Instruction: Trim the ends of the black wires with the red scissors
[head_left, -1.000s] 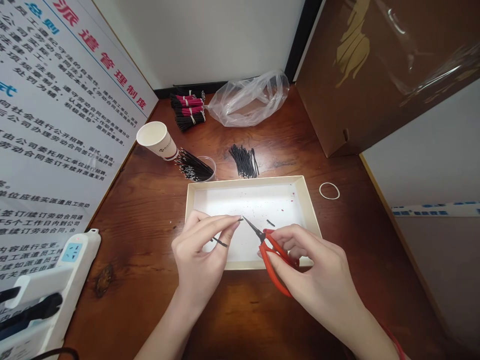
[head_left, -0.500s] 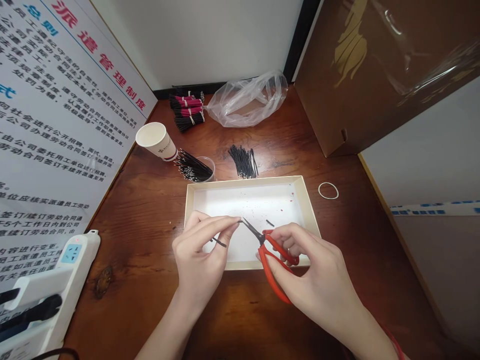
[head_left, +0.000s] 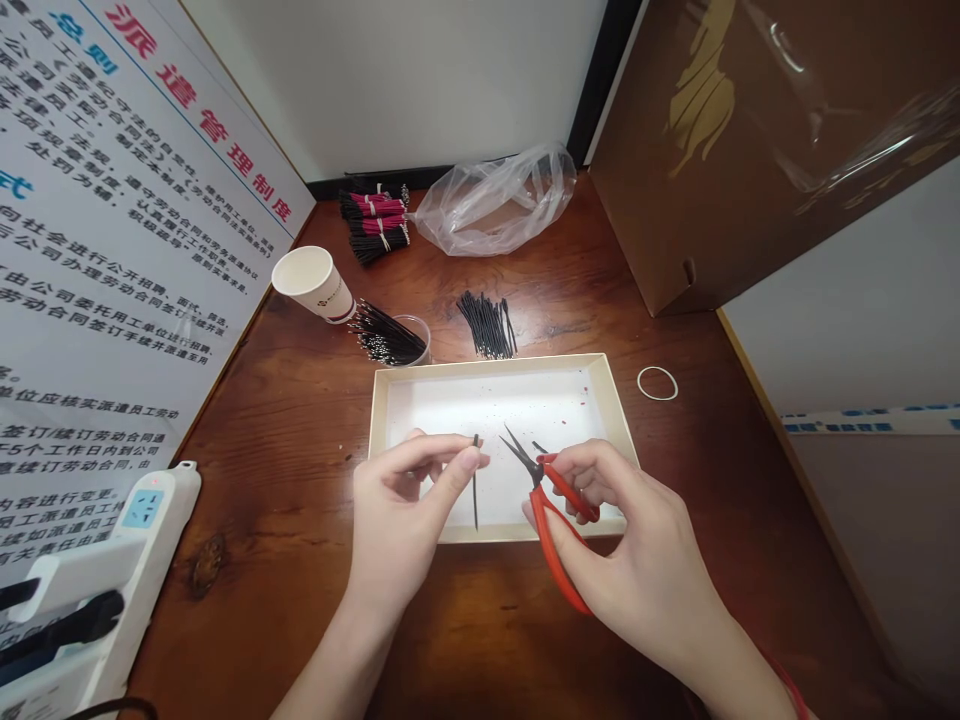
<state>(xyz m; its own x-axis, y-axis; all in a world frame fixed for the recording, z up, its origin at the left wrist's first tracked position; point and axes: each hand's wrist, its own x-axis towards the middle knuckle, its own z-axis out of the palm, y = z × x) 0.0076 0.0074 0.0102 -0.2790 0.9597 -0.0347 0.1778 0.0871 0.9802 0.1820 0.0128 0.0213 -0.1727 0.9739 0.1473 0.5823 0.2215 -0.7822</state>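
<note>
Between thumb and fingertips, my left hand (head_left: 409,500) pinches a short black wire (head_left: 475,500), whose long part hangs straight down over the box. My right hand (head_left: 626,530) is closed round the red handles of a pair of scissors (head_left: 537,474). Their thin dark blades stand apart, pointing up and left, a short way right of the wire and not touching it. Beneath both hands lies a shallow cream box (head_left: 616,400) with a white floor, dotted with tiny dark and red scraps. A short black offcut (head_left: 538,446) lies near the blades.
Beyond the box lie a row of black wires (head_left: 487,325) and a clear cup of wires (head_left: 394,335). Farther back are a paper cup (head_left: 311,283), banded wire bundles (head_left: 376,222) and a plastic bag (head_left: 495,205). A rubber band (head_left: 658,383) lies right; a power strip (head_left: 154,540) left.
My left hand has turned the wire from slanting to hanging upright. The scissors have drawn back to the right, away from the wire, and their blades have spread.
</note>
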